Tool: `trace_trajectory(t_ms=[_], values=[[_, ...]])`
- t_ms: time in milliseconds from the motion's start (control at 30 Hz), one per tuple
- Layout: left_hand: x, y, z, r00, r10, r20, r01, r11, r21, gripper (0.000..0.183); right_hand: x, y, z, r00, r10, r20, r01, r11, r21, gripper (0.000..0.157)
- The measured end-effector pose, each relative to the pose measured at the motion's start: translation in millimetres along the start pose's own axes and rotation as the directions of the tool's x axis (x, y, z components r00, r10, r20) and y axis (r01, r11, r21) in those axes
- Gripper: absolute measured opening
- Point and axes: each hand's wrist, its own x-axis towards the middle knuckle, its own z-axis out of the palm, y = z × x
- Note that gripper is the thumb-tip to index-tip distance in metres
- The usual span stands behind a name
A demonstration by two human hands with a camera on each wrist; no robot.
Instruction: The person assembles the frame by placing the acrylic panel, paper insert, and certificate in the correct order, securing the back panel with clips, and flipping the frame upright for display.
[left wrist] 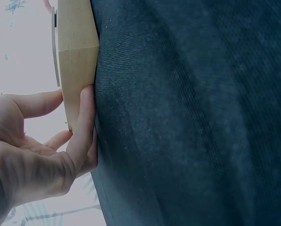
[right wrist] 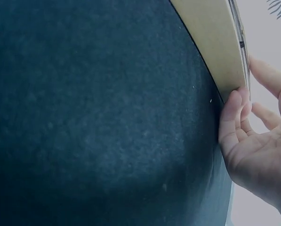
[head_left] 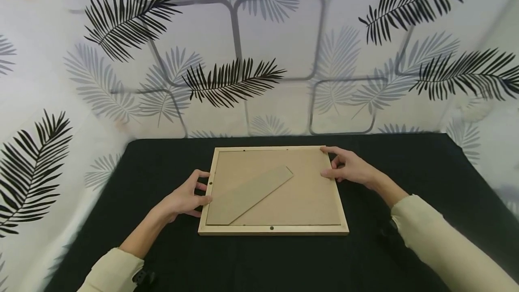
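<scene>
A light-wood picture frame (head_left: 273,229) lies back side up on the black cloth, its brown backing board (head_left: 308,197) showing. A long flat stand leg (head_left: 255,195) runs diagonally across that board. My left hand (head_left: 188,197) holds the left side, thumb on top of the rim and fingers along the outer edge. At the upper right, my right hand (head_left: 350,166) grips the other side, thumb over the rim and index finger by the far corner. In the left wrist view, the fingers (left wrist: 86,113) reach down the wooden edge to the cloth; the right wrist view shows a similar hold.
Black cloth (head_left: 259,265) covers the table. Behind it hangs a pale curtain (head_left: 279,107) printed with dark and grey leaves. Small dark dots mark the frame's rim. A dark strap (head_left: 139,277) sits by the left sleeve.
</scene>
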Motion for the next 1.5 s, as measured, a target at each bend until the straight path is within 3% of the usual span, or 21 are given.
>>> trace_trajectory(t_ms=[400, 567, 667, 1067, 1500], values=[[0.0, 2.0, -0.3, 1.000, 0.002, 0.002, -0.002, 1.000, 0.022, 0.059, -4, -6, 8.2, 0.999, -0.006, -0.032, 0.006, 1.000, -0.023, 0.087], [-0.8, 0.8, 0.1, 1.000, -0.011, -0.002, 0.011, 1.000, -0.002, 0.062, -14, 2, 6.8, 0.997, -0.049, -0.062, 0.051, 0.998, 0.026, 0.068], [-1.1, -0.7, -1.1, 1.000, -0.009, -0.004, 0.009, 1.000, -0.021, 0.064, -22, 9, 4.0, 0.996, -0.073, -0.050, 0.076, 0.995, 0.058, 0.062], [0.4, -5.7, -1.7, 1.000, 0.004, 0.002, -0.004, 1.000, -0.030, 0.063, -30, 17, 6.4, 0.997, -0.079, -0.014, 0.081, 0.978, 0.192, 0.068], [-0.2, -4.1, -1.7, 1.000, -0.002, 0.007, 0.002, 0.999, -0.036, 0.065, -36, 17, 4.2, 0.989, -0.128, 0.074, 0.111, 0.973, 0.202, 0.077]])
